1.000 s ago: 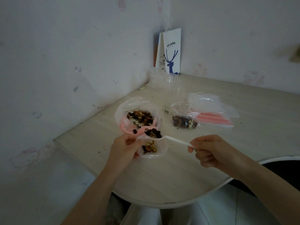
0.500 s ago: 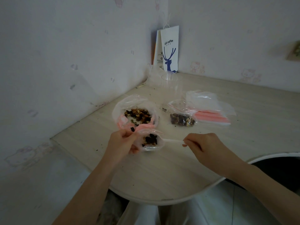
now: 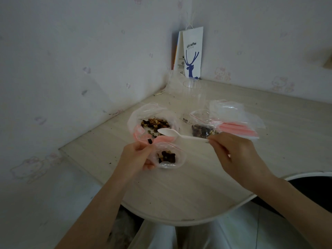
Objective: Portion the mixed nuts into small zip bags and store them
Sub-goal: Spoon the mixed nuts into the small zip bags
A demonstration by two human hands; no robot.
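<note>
My left hand [image 3: 138, 155] pinches the rim of a small clear zip bag [image 3: 169, 158] that stands open on the table with nuts and dark raisins inside. My right hand [image 3: 235, 155] grips the handle of a white plastic spoon [image 3: 177, 134]; its empty bowl hovers over the near edge of the pink bowl [image 3: 142, 136]. That bowl is lined with clear plastic and holds the mixed nuts [image 3: 155, 124]. A filled small zip bag [image 3: 202, 129] lies to the right of it.
A pack of unused zip bags with pink strips [image 3: 239, 126] lies at the right. Clear plastic cups [image 3: 193, 90] and a white coffee paper bag [image 3: 192, 54] stand in the wall corner. The table's curved front edge [image 3: 179, 220] is close to me.
The loaded spoon went into the small bag and emptied there. It has since lifted out and moved back over the bowl, empty. My left hand kept hold of the bag.
</note>
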